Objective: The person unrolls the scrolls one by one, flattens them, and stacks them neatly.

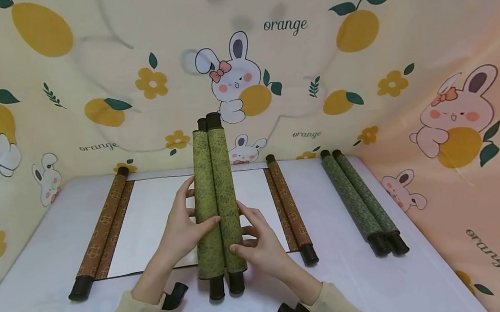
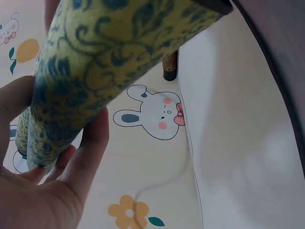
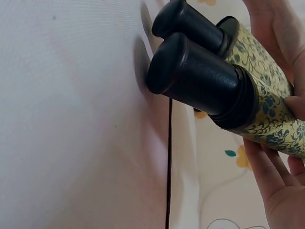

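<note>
A yellow-green scroll with a dark floral pattern and black roller ends is held up in front of me, its two rolls side by side. My left hand grips the left roll, thumb across its front and fingers behind. My right hand holds the right roll lower down, thumb on the front. In the right wrist view the black roller ends point toward the white table. Fingers of the left hand wrap the patterned roll in the left wrist view.
Behind the held scroll lies an unrolled scroll with white paper, a brown patterned roll at its left and another brown roll at its right. A dark green rolled scroll lies farther right on the table. Printed cloth hangs behind.
</note>
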Action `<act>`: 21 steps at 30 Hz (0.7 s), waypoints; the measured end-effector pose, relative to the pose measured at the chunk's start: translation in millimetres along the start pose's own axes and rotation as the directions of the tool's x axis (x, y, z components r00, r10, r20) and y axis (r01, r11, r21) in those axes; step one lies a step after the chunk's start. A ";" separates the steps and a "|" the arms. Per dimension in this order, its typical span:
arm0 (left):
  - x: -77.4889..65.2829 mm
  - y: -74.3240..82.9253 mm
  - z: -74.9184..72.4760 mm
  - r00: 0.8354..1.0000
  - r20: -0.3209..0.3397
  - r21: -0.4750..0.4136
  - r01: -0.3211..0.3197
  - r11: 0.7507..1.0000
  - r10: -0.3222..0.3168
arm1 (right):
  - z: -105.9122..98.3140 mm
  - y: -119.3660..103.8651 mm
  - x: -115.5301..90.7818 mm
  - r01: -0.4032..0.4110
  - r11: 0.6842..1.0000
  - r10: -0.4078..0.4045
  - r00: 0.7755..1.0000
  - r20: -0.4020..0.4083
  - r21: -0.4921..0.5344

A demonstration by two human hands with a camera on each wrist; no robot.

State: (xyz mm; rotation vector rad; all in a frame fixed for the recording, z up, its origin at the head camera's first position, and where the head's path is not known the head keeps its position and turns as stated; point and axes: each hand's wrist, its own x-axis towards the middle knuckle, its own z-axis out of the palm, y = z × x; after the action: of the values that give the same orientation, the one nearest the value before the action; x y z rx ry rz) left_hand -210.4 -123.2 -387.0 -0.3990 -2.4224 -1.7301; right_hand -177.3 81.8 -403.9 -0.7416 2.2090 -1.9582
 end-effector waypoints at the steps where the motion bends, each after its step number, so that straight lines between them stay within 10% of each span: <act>1: -1.3 3.1 -0.6 1.000 0.004 -0.007 0.000 1.000 0.000 | -0.4 -0.1 0.2 -0.004 1.000 0.004 1.000 0.002 0.005; 8: -12.9 23.9 -4.3 1.000 0.029 -0.073 0.004 0.997 -0.002 | -2.9 -0.4 -2.1 -0.027 0.998 0.024 0.999 0.043 0.056; 21: -1.3 -12.5 -2.9 0.990 0.076 -0.036 -0.116 0.993 0.119 | -18.6 23.1 8.4 -0.072 0.996 0.071 0.997 0.014 0.060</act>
State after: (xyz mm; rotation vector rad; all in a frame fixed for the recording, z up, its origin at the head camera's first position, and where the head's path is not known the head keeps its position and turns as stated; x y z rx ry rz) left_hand -212.9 -130.0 -397.8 -0.6110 -2.3733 -1.7353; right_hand -198.5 96.5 -420.7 -0.6555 2.1284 -1.9716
